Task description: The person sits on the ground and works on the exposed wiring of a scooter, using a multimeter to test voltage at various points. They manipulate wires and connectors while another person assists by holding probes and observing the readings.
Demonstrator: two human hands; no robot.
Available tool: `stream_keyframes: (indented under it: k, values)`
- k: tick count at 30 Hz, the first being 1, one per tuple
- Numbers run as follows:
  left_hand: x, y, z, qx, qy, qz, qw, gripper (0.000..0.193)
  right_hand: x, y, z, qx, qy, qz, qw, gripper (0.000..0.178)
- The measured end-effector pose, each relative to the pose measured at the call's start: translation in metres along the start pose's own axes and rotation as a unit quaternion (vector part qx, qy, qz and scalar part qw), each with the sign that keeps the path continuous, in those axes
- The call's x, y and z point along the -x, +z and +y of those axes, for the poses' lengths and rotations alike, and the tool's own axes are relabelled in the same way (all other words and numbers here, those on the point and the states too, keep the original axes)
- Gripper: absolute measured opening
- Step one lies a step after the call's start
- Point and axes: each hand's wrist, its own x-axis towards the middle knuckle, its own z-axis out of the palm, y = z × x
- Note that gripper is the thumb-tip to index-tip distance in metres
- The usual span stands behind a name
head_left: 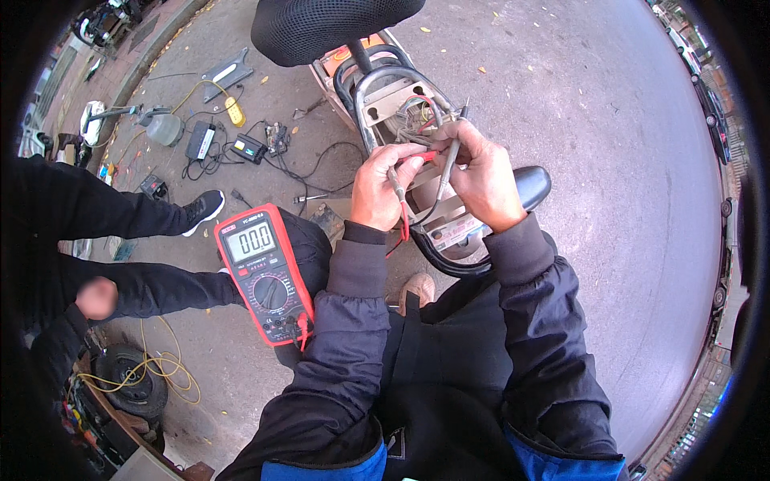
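Over the rear of an electric scooter, my two hands work close together. My left hand (383,186) is closed on a worn test probe (397,186) with a red lead, and a red piece shows at its fingertips. Closed too, my right hand (484,175) grips a greyish test probe (447,170) with a dark lead. What the fingertips touch between the hands is too small to make out. Just beyond them, wires (419,116) lie bunched in the scooter's opened frame (373,104). A red-cased multimeter (269,276) rests by my left leg, its screen lit with a zero reading.
A black mesh saddle (333,28) rises at the far side. On the ground to the left lie chargers (200,140), cables, a yellow connector (235,112) and a spray bottle (163,127). Another person's legs (136,210) stand at left, near a wheel (132,381).
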Motion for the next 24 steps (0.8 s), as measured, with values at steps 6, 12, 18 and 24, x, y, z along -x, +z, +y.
stream_keyframes:
  k: [6, 12, 18, 24]
  values:
    - [0.000, 0.002, -0.003, 0.004, -0.006, -0.003, 1.000, 0.023, 0.001, 0.003, 0.001, 0.018, 0.006, -0.002, 1.000, 0.027]
    - [-0.002, 0.005, -0.002, -0.009, -0.002, -0.003, 1.000, 0.023, 0.001, 0.003, -0.004, -0.092, 0.004, -0.006, 0.996, 0.032]
    - [0.000, 0.006, 0.003, 0.123, -0.058, 0.000, 0.991, 0.023, -0.001, 0.000, 0.001, -0.194, 0.076, -0.019, 0.978, 0.036]
    - [-0.003, 0.000, 0.007, -0.012, -0.003, 0.006, 1.000, 0.023, -0.003, -0.004, 0.005, -0.262, 0.092, -0.013, 0.961, 0.040]
